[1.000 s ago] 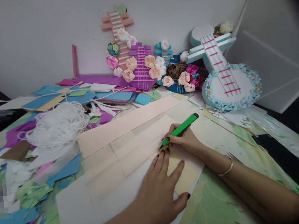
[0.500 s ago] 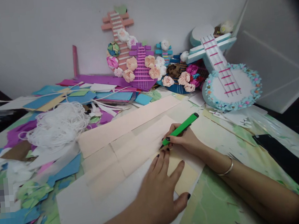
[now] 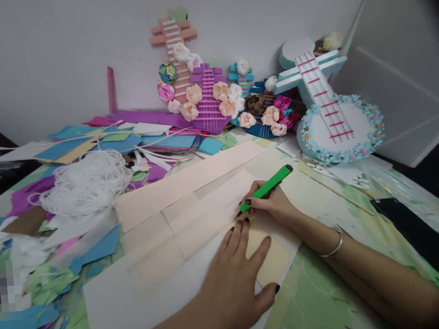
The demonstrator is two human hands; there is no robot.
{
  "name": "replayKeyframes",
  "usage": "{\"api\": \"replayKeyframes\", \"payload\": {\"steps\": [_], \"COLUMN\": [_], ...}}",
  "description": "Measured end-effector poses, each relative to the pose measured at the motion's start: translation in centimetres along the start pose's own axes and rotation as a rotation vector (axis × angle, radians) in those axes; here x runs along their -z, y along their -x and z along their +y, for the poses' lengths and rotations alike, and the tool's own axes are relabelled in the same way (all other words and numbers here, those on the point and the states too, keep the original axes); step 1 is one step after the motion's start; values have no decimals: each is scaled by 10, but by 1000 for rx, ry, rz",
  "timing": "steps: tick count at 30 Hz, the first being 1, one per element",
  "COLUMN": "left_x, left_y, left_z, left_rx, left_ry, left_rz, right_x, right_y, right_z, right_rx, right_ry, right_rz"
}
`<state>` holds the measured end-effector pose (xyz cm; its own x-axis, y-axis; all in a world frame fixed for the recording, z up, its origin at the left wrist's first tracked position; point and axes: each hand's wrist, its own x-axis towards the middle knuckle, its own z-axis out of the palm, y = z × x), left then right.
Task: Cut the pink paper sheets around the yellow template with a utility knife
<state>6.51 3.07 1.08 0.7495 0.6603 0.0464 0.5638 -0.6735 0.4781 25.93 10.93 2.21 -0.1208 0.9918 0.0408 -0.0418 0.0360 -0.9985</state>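
My right hand (image 3: 270,203) is closed around a green box cutter (image 3: 269,187), which slants with its dark tip down at the paper near my left fingertips. Spread out flat, my left hand (image 3: 234,275) presses on a pale yellow piece of paper (image 3: 270,254) and the white sheet (image 3: 116,304) under it. Pale peach paper pieces (image 3: 208,213) lie just beyond my left fingers. A longer peach strip (image 3: 190,184) runs behind them. The cutter's very tip is too small to make out clearly.
At left are a tangle of white string (image 3: 87,182) and blue and green paper scraps (image 3: 54,284). Paper guitars, one purple (image 3: 209,92) and one large light blue and white (image 3: 339,119), lean at the back. A black phone-like slab (image 3: 415,232) lies at right.
Almost nothing differs. The cutter and my right hand have shifted very slightly to the right; my left hand stays in place.
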Motion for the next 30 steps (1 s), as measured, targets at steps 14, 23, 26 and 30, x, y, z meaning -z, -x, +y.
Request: {"api": "replayKeyframes", "payload": {"steps": [14,23,26,30], "left_x": [0,2,2,2], "left_y": [0,-1,-1,-1], "left_z": [1,1,1,1], "left_rx": [6,8,5,9], "left_ry": [-3,12,10,6], "left_rz": [-5,-14,-12,-19], "right_x": [-1,2,2,1], "right_y": [2,1,1,1], "right_z": [-6,-2,-2,-4], "right_rx": [-15,-7,-11,-9], "right_ry": [56,5,5,47], "right_rz": [-11,-28,-21,-11]}}
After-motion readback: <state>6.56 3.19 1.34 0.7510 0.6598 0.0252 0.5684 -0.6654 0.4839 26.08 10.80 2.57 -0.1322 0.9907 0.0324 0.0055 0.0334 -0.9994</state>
